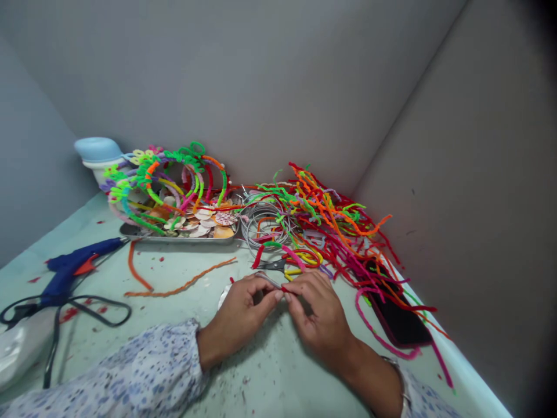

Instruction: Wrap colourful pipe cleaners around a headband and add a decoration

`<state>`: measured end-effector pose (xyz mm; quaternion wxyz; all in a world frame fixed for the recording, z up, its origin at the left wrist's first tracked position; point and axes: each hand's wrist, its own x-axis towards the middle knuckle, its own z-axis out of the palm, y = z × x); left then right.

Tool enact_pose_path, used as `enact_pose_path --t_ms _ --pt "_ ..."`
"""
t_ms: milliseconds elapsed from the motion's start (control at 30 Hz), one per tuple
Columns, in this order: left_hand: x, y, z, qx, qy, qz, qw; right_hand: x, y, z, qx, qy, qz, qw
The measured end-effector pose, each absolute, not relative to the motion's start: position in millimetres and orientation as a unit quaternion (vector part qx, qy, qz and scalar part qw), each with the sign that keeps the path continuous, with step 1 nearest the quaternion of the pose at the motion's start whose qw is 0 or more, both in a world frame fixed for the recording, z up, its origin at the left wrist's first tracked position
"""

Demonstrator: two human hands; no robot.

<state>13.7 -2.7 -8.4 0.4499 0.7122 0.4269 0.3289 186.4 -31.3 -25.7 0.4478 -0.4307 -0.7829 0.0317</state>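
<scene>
Between the left hand (pixel 246 310) and right hand (pixel 317 316), a grey wire (pixel 270 281) slants down toward the right fingertips. The left pinches the wire, the right a red strip (pixel 284 289) beside it.

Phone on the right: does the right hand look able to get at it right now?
Probably yes: the phone is mostly bare at its near end, but pipe cleaners cross its far end, a pink strand curls beside it, and the right hand should first release the small red piece it pinches.

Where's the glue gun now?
In the head view, the glue gun lies at left on the table, its nozzle by the left end of the metal tray.
</scene>
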Motion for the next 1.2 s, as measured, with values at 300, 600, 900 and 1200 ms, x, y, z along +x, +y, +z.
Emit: enact_pose_path --t_ms 300,600,900,1200 --pt "15 -6 -5 0.677 0.433 0.323 0.501 184 -33 -25 -0.428 -0.791 0.011 0.437" --pt "17 -6 1 0.617 0.431 0.310 0.581 185 -35 -21 -0.415 -0.802 -0.024 0.428" --pt "16 -10 13 0.682 0.412 0.312 0.518 188 -35 -22 -0.428 -0.784 -0.033 0.449" --pt "5 6 17 0.760 0.443 0.327 0.345 195 -30 -24 -0.509 -0.691 -0.029 0.513"
